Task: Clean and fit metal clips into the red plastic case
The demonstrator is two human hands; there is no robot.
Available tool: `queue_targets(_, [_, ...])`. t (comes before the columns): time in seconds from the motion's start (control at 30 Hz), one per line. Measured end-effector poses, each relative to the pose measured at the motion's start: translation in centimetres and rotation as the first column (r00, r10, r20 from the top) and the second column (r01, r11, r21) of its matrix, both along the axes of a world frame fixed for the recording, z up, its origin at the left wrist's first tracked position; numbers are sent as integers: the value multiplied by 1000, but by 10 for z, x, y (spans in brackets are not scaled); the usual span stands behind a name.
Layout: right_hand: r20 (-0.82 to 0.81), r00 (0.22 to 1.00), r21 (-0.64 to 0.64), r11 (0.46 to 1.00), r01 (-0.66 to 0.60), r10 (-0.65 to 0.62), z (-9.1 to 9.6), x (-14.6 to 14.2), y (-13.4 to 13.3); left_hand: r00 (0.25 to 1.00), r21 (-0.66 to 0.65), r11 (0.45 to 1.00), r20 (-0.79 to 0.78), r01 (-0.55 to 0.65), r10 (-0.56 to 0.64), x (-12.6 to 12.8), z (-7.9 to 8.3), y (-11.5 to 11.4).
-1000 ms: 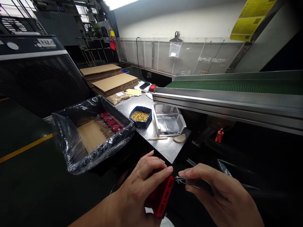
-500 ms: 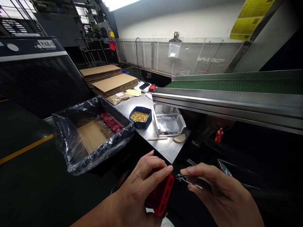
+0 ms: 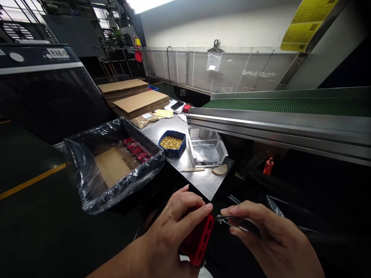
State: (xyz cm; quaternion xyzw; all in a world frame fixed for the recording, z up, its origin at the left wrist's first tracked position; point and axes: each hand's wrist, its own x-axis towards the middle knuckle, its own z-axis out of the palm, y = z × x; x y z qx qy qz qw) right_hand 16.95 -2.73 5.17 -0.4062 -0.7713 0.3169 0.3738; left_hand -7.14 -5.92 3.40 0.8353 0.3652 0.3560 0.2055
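My left hand (image 3: 171, 227) is wrapped over a red plastic part (image 3: 203, 241), which has a row of slots along its narrow side. The fingers cover much of its upper face. Close by on the right, my right hand (image 3: 269, 235) pinches small metal nail clippers (image 3: 226, 218) between thumb and fingers. Their jaw end points at the red part's edge, a small gap away. Both hands are in front of the near corner of the metal table (image 3: 207, 185).
A plastic-lined crate (image 3: 95, 197) with red parts stands left. On the table are a blue bin of brass pieces (image 3: 171, 143), a white tray (image 3: 223, 152), a wooden-handled tool (image 3: 194, 169) and cardboard stacks (image 3: 142, 102). A green conveyor (image 3: 275, 106) runs along the right.
Hardly anything differs. The red part and both hands have shifted very slightly, with the grips unchanged.
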Motion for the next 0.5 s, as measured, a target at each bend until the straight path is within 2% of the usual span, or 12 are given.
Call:
queue_targets(0.13, [-19, 1000, 17, 1000, -20, 20, -1, -3, -1, 1000, -3, 1000, 3, -7, 7, 1, -1, 0])
queue_targets(0.23, [-96, 992, -14, 996, 83, -84, -3, -4, -6, 1000, 6, 1000, 3, -6, 6, 0, -1, 0])
queue_targets(0.33, [-164, 961, -102, 973, 208, -223, -7, 0, -10, 1000, 11, 1000, 3, 15, -16, -1, 1, 1])
queue_targets(0.43, [-188, 958, -190, 965, 179, -215, -27, 3, -1, 1000, -2, 1000, 6, 14, -14, -4, 0, 2])
queue_targets(0.5, [-209, 957, -273, 952, 139, -200, -56, -1, 14, 1000, -55, 998, 27, 6, -4, -6, -9, 2])
